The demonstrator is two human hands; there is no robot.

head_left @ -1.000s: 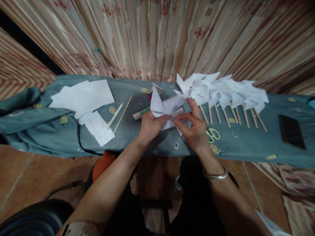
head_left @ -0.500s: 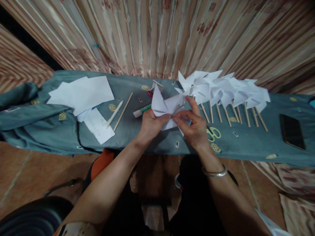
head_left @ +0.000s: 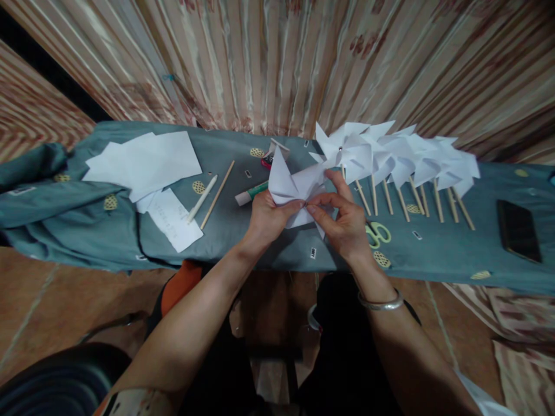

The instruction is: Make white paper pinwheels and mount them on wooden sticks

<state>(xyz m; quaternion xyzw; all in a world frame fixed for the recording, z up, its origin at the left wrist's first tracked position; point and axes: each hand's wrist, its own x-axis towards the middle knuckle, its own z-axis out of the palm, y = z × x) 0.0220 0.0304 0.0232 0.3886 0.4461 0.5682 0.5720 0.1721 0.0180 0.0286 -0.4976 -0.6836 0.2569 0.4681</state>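
A white paper pinwheel (head_left: 284,182) is held over the front half of the table, its folded blades standing up. My left hand (head_left: 269,216) grips it from the left, with the thumb pressed near its centre. At that centre, the thumb and index finger of my right hand (head_left: 342,222) pinch a tiny pin-like piece, mostly covered by the fingertips. Behind the pinwheel lies a glue stick (head_left: 247,196), partly hidden. Just right of my right hand are the green handles of scissors (head_left: 378,234).
Several finished pinwheels (head_left: 401,156) on wooden sticks overlap at the back right. A phone (head_left: 518,231) lies at the far right. On the left are white paper sheets (head_left: 151,162), a written-on slip (head_left: 173,222), a white pencil-like stick (head_left: 203,199) and a wooden stick (head_left: 218,193). A small open packet (head_left: 277,149) sits behind.
The view has shifted very slightly. Both hands keep their hold at the pinwheel's centre, and the right fingertips have moved only a little.
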